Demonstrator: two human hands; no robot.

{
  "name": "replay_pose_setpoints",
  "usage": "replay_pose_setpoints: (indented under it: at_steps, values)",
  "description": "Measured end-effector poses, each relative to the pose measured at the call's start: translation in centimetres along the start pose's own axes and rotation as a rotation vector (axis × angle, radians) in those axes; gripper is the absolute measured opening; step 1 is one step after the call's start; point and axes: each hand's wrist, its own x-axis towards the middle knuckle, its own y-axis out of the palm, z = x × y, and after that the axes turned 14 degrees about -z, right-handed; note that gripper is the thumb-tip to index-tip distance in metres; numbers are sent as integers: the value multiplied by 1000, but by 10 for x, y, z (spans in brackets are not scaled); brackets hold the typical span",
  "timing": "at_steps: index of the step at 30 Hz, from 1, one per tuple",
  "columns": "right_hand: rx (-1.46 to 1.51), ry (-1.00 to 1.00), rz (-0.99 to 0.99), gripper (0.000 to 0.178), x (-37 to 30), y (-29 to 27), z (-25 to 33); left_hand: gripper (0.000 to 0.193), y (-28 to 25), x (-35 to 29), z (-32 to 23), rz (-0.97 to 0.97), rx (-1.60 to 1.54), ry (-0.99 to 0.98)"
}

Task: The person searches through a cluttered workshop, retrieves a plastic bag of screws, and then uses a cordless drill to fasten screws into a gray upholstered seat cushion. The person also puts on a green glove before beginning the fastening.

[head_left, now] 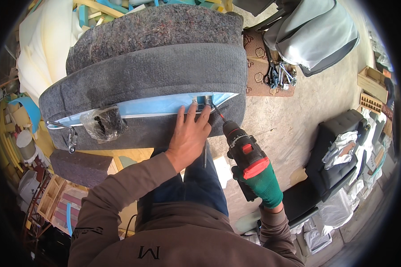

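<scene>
A grey upholstered cushion (156, 71) lies before me, with a long opening along its near side that shows light blue lining (151, 106). A small metal bracket (202, 101) sits in the right part of this opening. My bare left hand (189, 140) rests there with fingers spread, its fingertips at the bracket's near edge. In a green glove, my right hand (262, 184) grips a black and red cordless drill (243, 144). The drill's thin bit points up-left and reaches the bracket's right side. A plastic bag with dark contents (103, 124) lies on the cushion, left of my hand.
A metal crank-shaped piece (70, 135) hangs at the cushion's left end. Scissors (268, 73) and metal hardware (286, 76) lie on patterned cloth at the right. Foam scraps (102, 9) fill the back; a black tufted seat (338, 133) stands right.
</scene>
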Motion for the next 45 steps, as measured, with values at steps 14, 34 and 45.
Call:
replay_pose_setpoints:
  at_steps: [14, 34, 45]
  values:
    - [21, -7, 6, 51, 0, 2, -1, 18, 1, 1, 0, -24, 8, 25]
    - [47, -14, 9, 64, -1, 0, -24, 18, 5, -1, 4, -111, -100, -14]
    - [69, -122, -16, 69, -7, -2, -19, 26, -2, 2, 9, -66, -139, -66]
